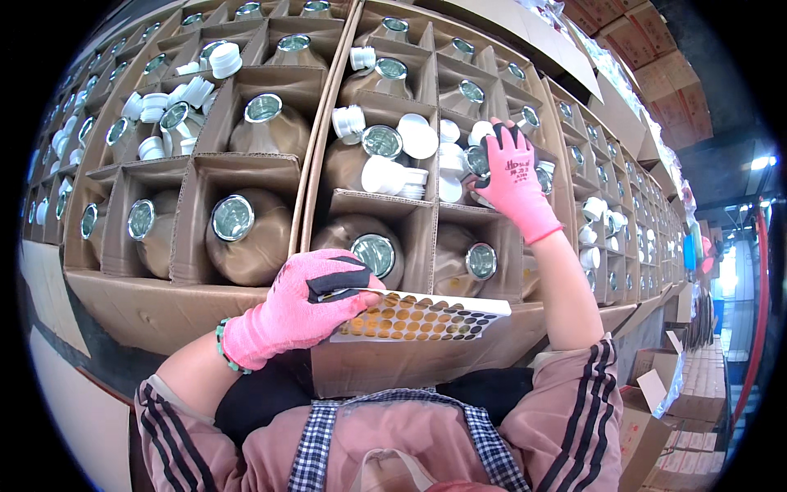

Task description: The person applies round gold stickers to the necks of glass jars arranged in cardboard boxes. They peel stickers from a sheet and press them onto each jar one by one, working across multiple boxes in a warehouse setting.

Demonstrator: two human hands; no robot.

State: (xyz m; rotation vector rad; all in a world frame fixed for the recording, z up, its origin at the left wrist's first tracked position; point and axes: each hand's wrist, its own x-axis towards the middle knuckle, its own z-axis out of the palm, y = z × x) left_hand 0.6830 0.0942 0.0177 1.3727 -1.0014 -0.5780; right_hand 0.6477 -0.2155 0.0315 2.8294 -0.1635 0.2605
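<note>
My left hand (316, 299), in a pink glove with dark fingertip parts, pinches the edge of a white sheet (426, 316) covered in round gold stickers, tilted above the carton's front edge. My right hand (512, 172), gloved alike, reaches into the carton. Its thumb and fingers are spread about the silvery mouth of a bottle (476, 161); whether they grip it is hard to see. White caps (450, 160) lie just left of that hand. In the front compartments near the sheet are a large brown bottle (373, 254) and another bottle (481, 261).
Cardboard dividers (434, 164) separate the bottles in the carton. To the left, another carton (188, 283) holds bottles and a heap of white caps (168, 107). More bottle cartons (631, 221) run off to the right. Stacked boxes (668, 78) stand at the far right.
</note>
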